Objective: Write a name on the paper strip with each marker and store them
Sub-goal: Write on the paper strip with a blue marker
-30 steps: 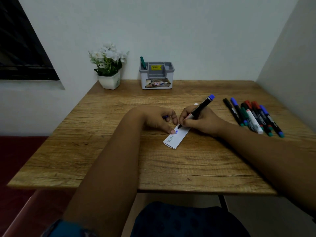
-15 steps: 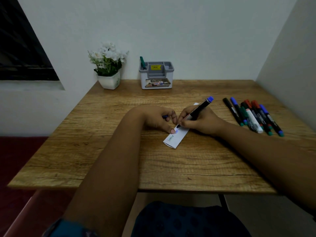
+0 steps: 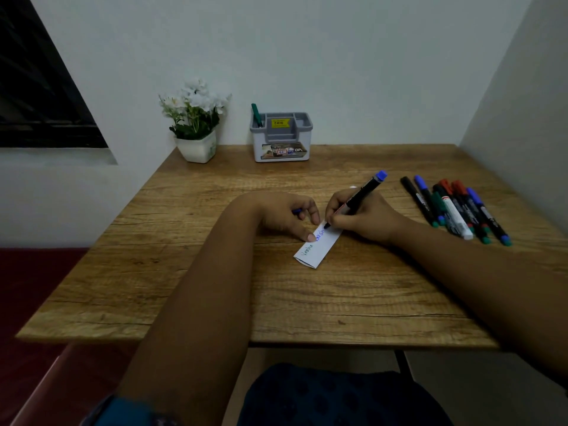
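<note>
A white paper strip [image 3: 319,248] lies slanted mid-table, with a green word near its lower end and blue letters above it. My right hand [image 3: 359,216] grips a black marker with a blue end [image 3: 362,192]; its tip touches the strip. My left hand [image 3: 289,215] presses one fingertip on the strip's left edge and holds a small blue cap [image 3: 297,211] in its curled fingers. Several markers [image 3: 455,210] lie side by side at the right. A grey-white organiser [image 3: 281,139] at the back holds one green marker [image 3: 256,113].
A white pot of white flowers [image 3: 196,124] stands at the back left of the wooden table [image 3: 184,272]. Walls close in behind and on the right. A dark window is at the left. A red surface lies below the table's left side.
The marker tip has crept a little further along the strip, adding blue letters. My left hand has stayed put.
</note>
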### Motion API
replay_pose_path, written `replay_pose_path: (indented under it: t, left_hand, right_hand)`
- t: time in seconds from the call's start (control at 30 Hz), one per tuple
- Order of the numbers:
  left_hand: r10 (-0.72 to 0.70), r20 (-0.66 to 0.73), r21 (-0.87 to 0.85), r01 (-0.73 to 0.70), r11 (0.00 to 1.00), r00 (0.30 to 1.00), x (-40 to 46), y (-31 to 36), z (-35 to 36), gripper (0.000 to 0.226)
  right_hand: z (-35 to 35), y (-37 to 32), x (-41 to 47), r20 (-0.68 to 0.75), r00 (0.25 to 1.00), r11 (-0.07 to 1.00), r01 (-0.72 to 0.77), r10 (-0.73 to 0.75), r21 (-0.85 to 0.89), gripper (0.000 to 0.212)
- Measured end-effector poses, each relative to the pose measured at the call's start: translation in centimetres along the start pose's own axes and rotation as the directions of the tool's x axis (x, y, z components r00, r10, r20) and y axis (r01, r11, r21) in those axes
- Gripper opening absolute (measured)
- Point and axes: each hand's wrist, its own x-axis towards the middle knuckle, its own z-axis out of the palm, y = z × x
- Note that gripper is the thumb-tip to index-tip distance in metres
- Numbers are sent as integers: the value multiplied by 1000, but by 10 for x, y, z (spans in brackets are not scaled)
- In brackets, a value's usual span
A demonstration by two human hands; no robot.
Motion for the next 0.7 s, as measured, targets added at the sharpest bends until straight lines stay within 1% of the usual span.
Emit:
replay_pose_path:
  t: [0.07,0.17,0.27,0.37,0.4,0.43,0.47,0.5,0.53,0.57,0.6,0.63,0.7]
  left_hand:
    - [0,-2,-3,0,1000,1000,0,0,0,39]
    - [-6,-1,4,6,1000,1000,1,0,0,39]
    - [-6,6,-5,6,1000,1000,2,-1,0,38]
    - [-5,13,-9,5,1000,1000,3,-2,0,36]
    - [-3,15,-12,4,1000,1000,3,-3,0,36]
    - [-1,17,-16,1,1000,1000,3,-3,0,36]
    - [3,18,-19,-3,1000,1000,3,-3,1,36]
    - [6,18,-18,-5,1000,1000,3,-3,1,36]
    - [4,21,-16,-4,1000,1000,3,-3,0,37]
    - [1,23,-14,-1,1000,1000,3,-1,0,38]
    - [-5,25,-10,5,1000,1000,3,0,-1,40]
    - [-14,19,2,14,1000,1000,3,0,-2,46]
    - [-37,-20,17,37,999,999,4,0,-2,67]
  right_hand:
    - [1,0,0,21,1000,1000,-3,3,-23,19]
    - [0,1,0,46,999,1000,-25,26,-8,13]
    - [0,1,1,34,999,1000,-27,27,0,13]
    - [1,1,1,44,999,999,-21,22,-27,12]
    - [2,1,1,40,999,999,-35,35,-9,9]
    - [1,1,1,15,998,996,-57,56,63,5]
    - [0,-1,3,-32,996,977,-81,89,197,5]
    - [-1,-3,6,-81,986,922,-103,143,373,7]
    - [-2,-6,10,-107,971,823,-119,213,556,11]
    - [-1,-9,16,-98,953,696,-136,286,705,14]
    - [3,-13,22,-61,938,569,-154,341,808,14]
    - [8,-15,28,-16,926,468,-176,377,866,12]
    - [19,-16,36,44,904,347,-208,426,915,12]
